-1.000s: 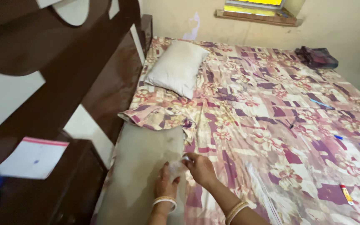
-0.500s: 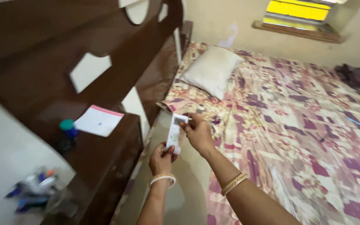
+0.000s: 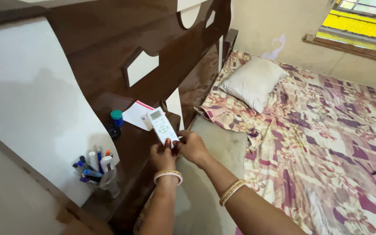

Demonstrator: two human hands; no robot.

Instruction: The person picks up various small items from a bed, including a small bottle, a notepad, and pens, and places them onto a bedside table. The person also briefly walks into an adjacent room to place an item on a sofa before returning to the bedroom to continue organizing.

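Note:
A white remote control [image 3: 162, 125] with a small screen and green buttons is held upright above the dark wooden bedside shelf [image 3: 129, 152]. My left hand [image 3: 162, 156] grips its lower end from below. My right hand [image 3: 191, 146] pinches the same lower end from the right. Both wrists wear bangles. The hands are over the gap between the shelf and a grey pillow [image 3: 216, 143] lying at the near edge of the bed.
On the shelf lie a white paper with a red edge [image 3: 136, 114], a small jar with a teal lid [image 3: 116, 118] and a clear cup of pens [image 3: 96, 167]. The brown headboard [image 3: 153, 52] rises behind. A white pillow [image 3: 253, 82] rests on the floral bedsheet [image 3: 327, 130].
Both hands lifted the remote off the grey pillow and carried it left to above the bedside shelf. The view swung left, bringing the pen cup and wall into sight.

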